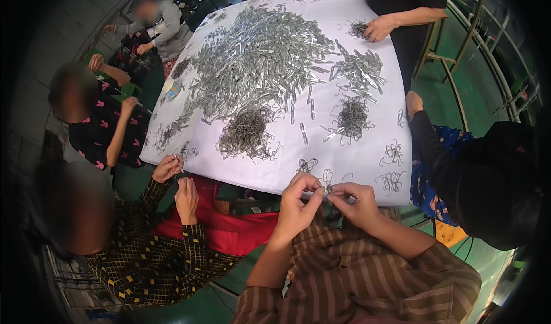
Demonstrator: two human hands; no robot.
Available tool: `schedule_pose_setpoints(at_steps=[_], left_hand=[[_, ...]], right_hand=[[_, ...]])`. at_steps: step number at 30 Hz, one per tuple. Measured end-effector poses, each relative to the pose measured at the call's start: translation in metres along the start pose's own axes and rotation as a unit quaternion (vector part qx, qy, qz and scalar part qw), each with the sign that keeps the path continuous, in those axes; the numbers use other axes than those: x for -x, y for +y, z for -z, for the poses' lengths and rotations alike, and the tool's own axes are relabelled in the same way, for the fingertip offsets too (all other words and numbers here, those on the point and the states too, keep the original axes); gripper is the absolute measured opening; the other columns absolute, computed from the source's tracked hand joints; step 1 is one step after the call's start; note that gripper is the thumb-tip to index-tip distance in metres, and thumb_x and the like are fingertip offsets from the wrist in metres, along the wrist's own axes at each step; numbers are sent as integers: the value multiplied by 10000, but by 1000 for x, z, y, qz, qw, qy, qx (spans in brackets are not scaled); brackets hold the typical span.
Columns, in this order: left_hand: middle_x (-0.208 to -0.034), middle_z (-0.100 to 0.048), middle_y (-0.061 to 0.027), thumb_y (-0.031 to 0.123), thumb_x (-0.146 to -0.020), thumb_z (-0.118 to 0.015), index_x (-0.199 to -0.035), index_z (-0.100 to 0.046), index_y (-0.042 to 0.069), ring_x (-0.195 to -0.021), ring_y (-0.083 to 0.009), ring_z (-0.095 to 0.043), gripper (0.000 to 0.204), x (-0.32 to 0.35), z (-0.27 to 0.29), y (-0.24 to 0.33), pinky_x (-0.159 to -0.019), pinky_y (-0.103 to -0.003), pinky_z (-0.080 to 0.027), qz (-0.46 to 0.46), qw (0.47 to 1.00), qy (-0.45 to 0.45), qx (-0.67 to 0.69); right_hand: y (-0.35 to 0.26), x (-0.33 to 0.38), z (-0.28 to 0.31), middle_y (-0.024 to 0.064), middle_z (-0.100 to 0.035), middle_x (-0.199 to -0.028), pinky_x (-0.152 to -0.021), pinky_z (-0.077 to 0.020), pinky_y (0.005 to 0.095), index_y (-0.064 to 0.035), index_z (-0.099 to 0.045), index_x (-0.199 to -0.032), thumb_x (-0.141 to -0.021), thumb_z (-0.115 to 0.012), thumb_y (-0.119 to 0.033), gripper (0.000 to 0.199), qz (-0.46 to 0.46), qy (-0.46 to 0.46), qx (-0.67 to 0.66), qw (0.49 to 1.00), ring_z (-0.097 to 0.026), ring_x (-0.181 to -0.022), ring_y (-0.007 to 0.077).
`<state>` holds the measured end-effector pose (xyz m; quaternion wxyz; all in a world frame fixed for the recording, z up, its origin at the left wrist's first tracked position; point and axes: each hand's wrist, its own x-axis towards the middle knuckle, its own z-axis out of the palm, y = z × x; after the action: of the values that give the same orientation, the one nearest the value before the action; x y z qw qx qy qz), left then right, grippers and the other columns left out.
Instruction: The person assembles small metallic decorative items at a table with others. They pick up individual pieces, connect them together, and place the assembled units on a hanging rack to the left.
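Note:
At the table's near edge my left hand (298,205) pinches with thumb and index finger. My right hand (357,205) pinches close beside it, fingertips almost touching the left ones. Between them is a small grey metal piece (329,190), mostly covered by the fingers, so its exact kind is unclear. Just beyond my hands lie a few bent wire hooks (307,166). A tangled heap of dark wire hooks (248,132) sits further left, with a smaller heap of hooks (352,118) to the right. Several loose silvery metal clips (303,133) lie between these heaps.
A large pile of silvery clips (258,54) covers the middle of the white-covered table (287,172). A smaller clip pile (361,69) lies right of it. A paper cup (171,88) stands at the left edge. Several people sit around; a co-worker's hand (381,28) touches hooks at far right.

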<state>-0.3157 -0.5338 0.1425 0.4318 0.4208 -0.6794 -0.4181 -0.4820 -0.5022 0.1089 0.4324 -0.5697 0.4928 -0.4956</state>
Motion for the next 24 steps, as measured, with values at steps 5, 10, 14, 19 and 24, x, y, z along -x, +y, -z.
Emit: schedule_pose_setpoints(at_steps=[5, 10, 14, 19, 24], left_hand=[[-845, -561, -63, -15, -830, -592, -852, -534, -18, -759, -126, -505, 62, 6, -8, -9, -712, -256, -425, -11, 998, 36, -44], [-914, -628, -98, -27, -889, -516, -958, -503, -33, -817, -114, -549, 70, 8, -13, -4, -759, -252, -445, -26, 999, 37, 0], [-945, -640, -128, -24, -923, -480, -999, -463, -36, -847, -101, -554, 79, 19, -9, -8, -778, -247, -445, -8, 999, 31, 4], [-935, -634, -128, -34, -923, -478, -989, -457, -27, -833, -103, -552, 70, 20, -9, 1, -773, -239, -442, -10, 999, 38, 26], [-963, -628, -138, -41, -920, -478, -974, -452, -9, -810, -88, -533, 68, 22, -6, 11, -762, -237, -441, -21, 998, 55, 31]], right_hand=[[-1, 0, -4, 111, -692, -801, -638, -547, 246, 41, -665, -940, -798, -706, -9, 157, 4, -7, -5, 1000, -656, -672, 118], [3, -9, 8, 114, -681, -786, -583, -510, 280, 10, -681, -920, -790, -719, -52, 149, 45, -83, 18, 995, -649, -658, 167], [34, -56, 26, 117, -661, -796, -660, -484, 362, -5, -682, -939, -776, -698, -73, 178, 160, -55, 141, 975, -616, -728, 260], [91, -116, 17, 73, -606, -899, -788, -401, 353, -36, -658, -866, -771, -546, -62, 149, 260, 19, 468, 844, -520, -898, 248], [100, -131, 7, 60, -583, -833, -774, -390, 322, -56, -630, -765, -765, -539, -89, 98, 260, -45, 582, 769, -513, -874, 212]])
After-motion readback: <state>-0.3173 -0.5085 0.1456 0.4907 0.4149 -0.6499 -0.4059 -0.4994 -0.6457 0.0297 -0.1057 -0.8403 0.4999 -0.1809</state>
